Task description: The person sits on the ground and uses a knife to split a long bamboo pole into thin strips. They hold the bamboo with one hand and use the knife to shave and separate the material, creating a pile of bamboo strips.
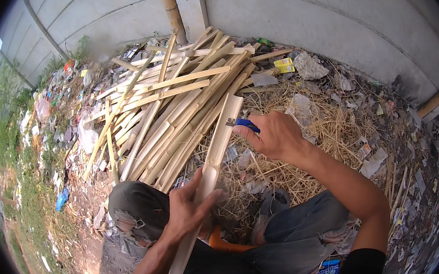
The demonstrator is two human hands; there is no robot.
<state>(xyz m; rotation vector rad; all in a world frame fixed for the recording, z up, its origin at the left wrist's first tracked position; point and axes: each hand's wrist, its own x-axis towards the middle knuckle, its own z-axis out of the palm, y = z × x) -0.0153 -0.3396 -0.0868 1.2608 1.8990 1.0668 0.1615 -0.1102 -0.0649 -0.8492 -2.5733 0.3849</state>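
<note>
A long split bamboo slat (pixel 220 142) stands slanted between my legs, its pale hollow side facing me. Partway down its length, my left hand (pixel 186 210) is wrapped around it, thumb on one edge and fingers on the other. My right hand (pixel 280 136) grips a blue-handled cutter knife (pixel 247 124) near the slat's upper end. The knife's blade reaches over the slat's inner face; whether it presses in cannot be told. The lower end of the slat passes beside my left forearm and out of the picture.
A loose pile of bamboo slats (pixel 175 106) lies ahead to the left. Bamboo shavings (pixel 330 140) and litter cover the ground at right. A concrete wall (pixel 314 27) with a bamboo pole (pixel 170 5) against it stands behind. A stone (pixel 310 66) sits near the wall.
</note>
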